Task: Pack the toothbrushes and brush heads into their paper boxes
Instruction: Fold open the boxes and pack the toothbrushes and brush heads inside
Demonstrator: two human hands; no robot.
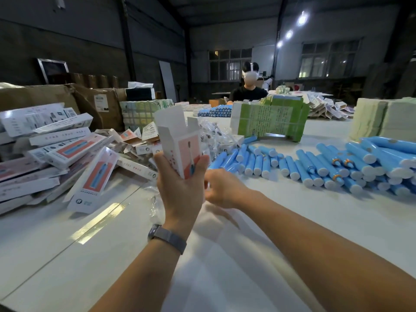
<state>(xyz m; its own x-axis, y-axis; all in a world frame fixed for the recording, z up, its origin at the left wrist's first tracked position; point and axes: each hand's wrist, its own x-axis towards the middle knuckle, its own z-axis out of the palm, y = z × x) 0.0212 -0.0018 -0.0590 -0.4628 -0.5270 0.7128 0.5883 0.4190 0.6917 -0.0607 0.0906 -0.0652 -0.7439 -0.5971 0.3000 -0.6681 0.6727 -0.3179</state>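
1. Gripping the paper box (180, 145) upright in my left hand (180, 188), flaps open on top; my right hand (221, 192) is blurred, its hold unclear.
2. Risk: the box could crumple if I squeeze it.
3. White table (292, 221), dim warehouse; packed boxes (56, 154) piled left.
4. Blue toothbrush handles (315, 163) lie heaped right.

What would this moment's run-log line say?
left hand: holds open paper box upright | right hand: blurred, beside box | blue toothbrush handles: loose on table
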